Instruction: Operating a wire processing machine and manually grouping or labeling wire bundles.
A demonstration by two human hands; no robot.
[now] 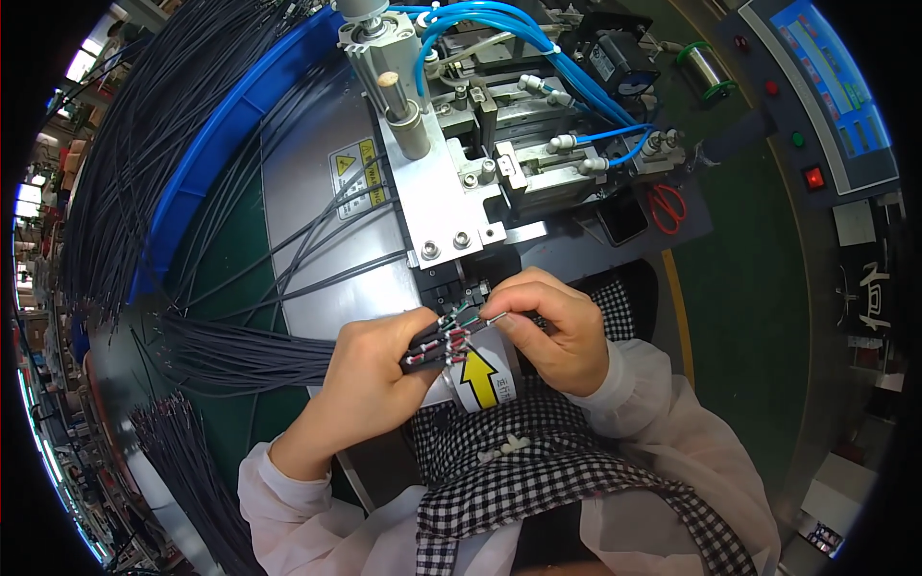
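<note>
A thick bundle of dark grey cables (259, 360) runs in from the left, and my left hand (375, 370) is wrapped round it close to its ends. The stripped ends (451, 344), with small red, green and white wires, stick out to the right of that fist. My right hand (552, 331) pinches the end of one cable (493, 320) between thumb and forefinger, just beside the bundle. Right above both hands stands a metal bench machine (442, 192) with blue air tubes. Several single cables (317, 230) lie across its plate on the left.
A blue tray (206, 144) heaped with dark cables curves along the upper left. More cables (182, 442) lie at the lower left. A control panel (826, 96) stands at the right, near a solder wire spool (706, 72). Red-handled scissors (667, 209) and a phone (622, 219) lie beside the machine.
</note>
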